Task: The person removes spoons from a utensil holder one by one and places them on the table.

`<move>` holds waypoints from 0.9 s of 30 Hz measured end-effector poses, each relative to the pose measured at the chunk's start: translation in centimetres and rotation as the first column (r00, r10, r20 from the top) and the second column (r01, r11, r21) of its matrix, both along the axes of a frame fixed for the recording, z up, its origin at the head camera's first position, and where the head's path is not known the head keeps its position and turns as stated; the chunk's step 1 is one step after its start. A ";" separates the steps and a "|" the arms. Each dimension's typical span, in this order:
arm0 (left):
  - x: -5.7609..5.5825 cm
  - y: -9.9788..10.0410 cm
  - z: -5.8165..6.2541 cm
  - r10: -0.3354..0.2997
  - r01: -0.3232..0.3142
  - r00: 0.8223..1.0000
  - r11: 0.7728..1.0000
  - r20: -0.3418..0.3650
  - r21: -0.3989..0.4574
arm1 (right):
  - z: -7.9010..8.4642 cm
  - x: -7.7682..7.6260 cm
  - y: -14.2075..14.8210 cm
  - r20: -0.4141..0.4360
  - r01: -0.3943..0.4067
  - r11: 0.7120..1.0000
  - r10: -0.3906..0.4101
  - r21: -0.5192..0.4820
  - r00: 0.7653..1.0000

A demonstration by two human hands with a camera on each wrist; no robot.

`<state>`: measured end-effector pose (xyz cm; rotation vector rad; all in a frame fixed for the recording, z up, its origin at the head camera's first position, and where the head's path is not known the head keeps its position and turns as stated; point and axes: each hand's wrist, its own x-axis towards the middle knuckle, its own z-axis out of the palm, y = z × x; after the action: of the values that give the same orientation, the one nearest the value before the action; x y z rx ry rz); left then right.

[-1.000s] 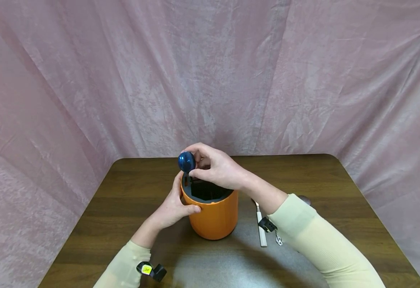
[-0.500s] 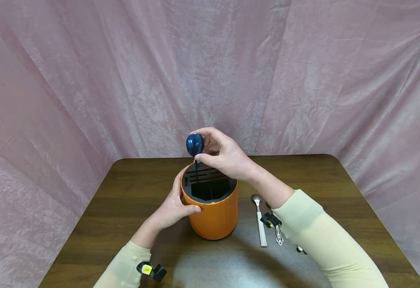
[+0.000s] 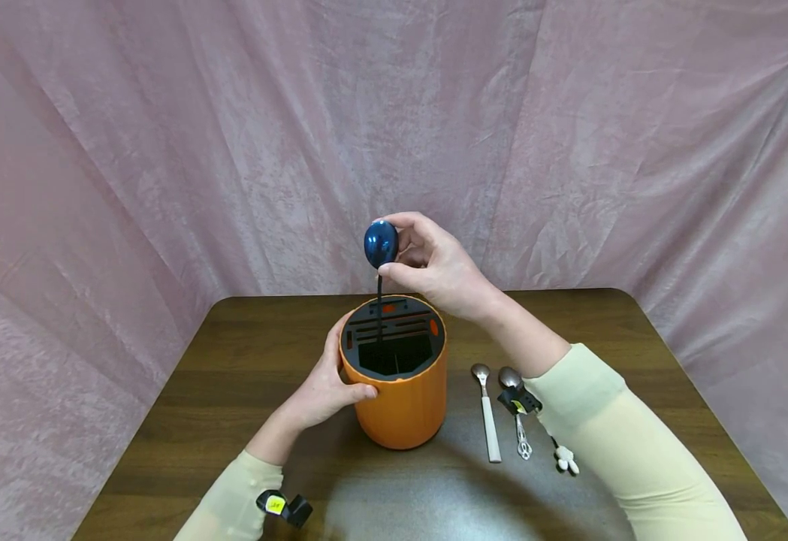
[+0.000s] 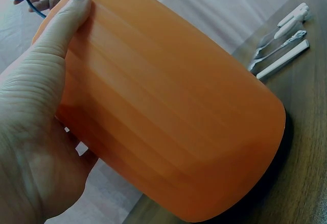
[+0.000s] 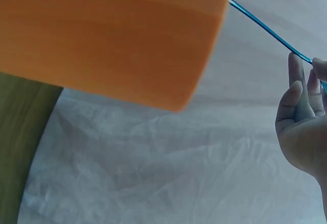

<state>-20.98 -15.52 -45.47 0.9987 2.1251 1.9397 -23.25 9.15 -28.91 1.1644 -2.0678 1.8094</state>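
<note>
My right hand (image 3: 437,274) pinches a shiny blue spoon (image 3: 381,244) near its bowl, above the orange utensil holder (image 3: 403,413). The spoon's thin handle points down to the dark slotted insert (image 3: 360,315) in the holder's top; I cannot tell how deep its end reaches. In the right wrist view the handle (image 5: 271,31) slants from the holder's rim to my fingers. My left hand (image 3: 322,387) grips the holder's left side near the rim, thumb in front. The left wrist view shows that thumb (image 4: 76,9) lying on the orange wall; the other fingers are mostly hidden.
Right of the holder lie a white-handled spoon (image 3: 490,424), a spoon with an ornate metal handle (image 3: 523,439) and a utensil with a white figure-shaped end (image 3: 565,458), partly under my right sleeve. A pink curtain (image 3: 394,150) hangs behind the wooden table (image 3: 231,376).
My right hand has risen and moved slightly right, drawing the blue spoon upward so more of its handle shows above the holder. The left hand has stayed on the holder.
</note>
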 end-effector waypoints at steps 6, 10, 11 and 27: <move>0.0 0.0 0.0 -0.004 0.004 1.000 1.000 0.007 -0.004 | 1.0 -0.2 1.1 -0.032 0.014 0.999 -0.016 -0.052 0.999; 0.0 -0.1 0.0 0.000 0.000 1.000 1.000 0.005 -0.013 | 1.8 -0.2 1.7 -0.036 0.028 0.996 -0.031 -0.085 0.999; 0.0 -0.1 0.0 -0.001 0.001 1.000 1.000 0.004 -0.012 | 1.9 -0.2 1.8 -0.035 0.037 0.995 -0.040 -0.088 0.999; -0.1 -0.1 -0.2 -0.016 0.016 1.000 1.000 -0.005 0.000 | 3.7 0.3 6.7 0.027 0.100 0.977 -0.096 -0.189 0.995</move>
<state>-21.07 -15.64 -45.64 1.0179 2.1126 1.9326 -22.98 15.88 -25.16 0.9820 -1.8761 1.9269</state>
